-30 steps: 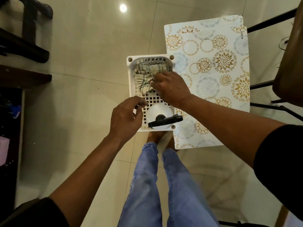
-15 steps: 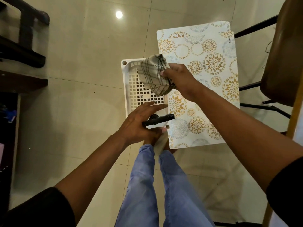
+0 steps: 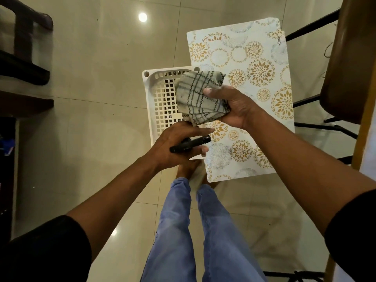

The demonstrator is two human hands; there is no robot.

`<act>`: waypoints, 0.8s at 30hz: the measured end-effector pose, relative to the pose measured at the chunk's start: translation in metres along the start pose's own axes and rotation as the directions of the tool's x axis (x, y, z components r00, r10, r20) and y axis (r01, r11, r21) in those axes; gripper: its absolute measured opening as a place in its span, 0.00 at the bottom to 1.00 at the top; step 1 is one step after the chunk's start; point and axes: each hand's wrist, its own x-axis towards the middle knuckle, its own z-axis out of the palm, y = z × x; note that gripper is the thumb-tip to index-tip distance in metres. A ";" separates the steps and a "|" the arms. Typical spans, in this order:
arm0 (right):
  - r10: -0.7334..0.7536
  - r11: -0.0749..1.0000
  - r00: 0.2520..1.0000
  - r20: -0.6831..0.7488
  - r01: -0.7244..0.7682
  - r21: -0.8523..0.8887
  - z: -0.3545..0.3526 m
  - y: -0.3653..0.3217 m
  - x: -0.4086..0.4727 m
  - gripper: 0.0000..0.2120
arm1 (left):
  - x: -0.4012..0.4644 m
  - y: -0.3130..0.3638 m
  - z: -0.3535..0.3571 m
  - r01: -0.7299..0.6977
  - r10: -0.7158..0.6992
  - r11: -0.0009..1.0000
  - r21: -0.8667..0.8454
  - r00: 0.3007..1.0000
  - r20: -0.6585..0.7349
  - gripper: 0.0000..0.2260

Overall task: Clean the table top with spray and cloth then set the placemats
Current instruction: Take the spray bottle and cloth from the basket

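My right hand [image 3: 234, 107] grips a folded checked cloth [image 3: 198, 94], held above the white plastic basket [image 3: 160, 98]. My left hand [image 3: 177, 145] is wrapped around the spray bottle, of which only the black trigger head [image 3: 190, 144] shows; the bottle's body is hidden under the hand. A placemat [image 3: 256, 78] with gold and grey flower circles lies flat on the floor to the right of the basket, partly tucked under it.
The basket and placemat rest on a glossy tiled floor [image 3: 91, 58]. A brown table edge [image 3: 352, 58] with black metal legs is at the right. Dark furniture [image 3: 22, 58] stands at the left. My legs in blue jeans [image 3: 195, 231] are below.
My right hand has lifted the cloth out of the basket and turned it up. My left hand has closed around the spray bottle's head and raised it from the basket.
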 end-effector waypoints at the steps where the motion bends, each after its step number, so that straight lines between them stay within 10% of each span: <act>1: -0.004 1.000 1.000 -0.007 0.004 -0.008 0.000 0.001 -0.001 0.23 | 0.000 0.002 0.001 0.020 -0.020 1.000 -0.022 1.000 -0.004 0.21; 24: -0.162 0.874 0.957 -0.242 0.253 0.415 0.052 -0.014 -0.119 0.20 | -0.008 0.157 -0.059 0.129 -0.186 0.932 -0.339 0.972 -0.141 0.11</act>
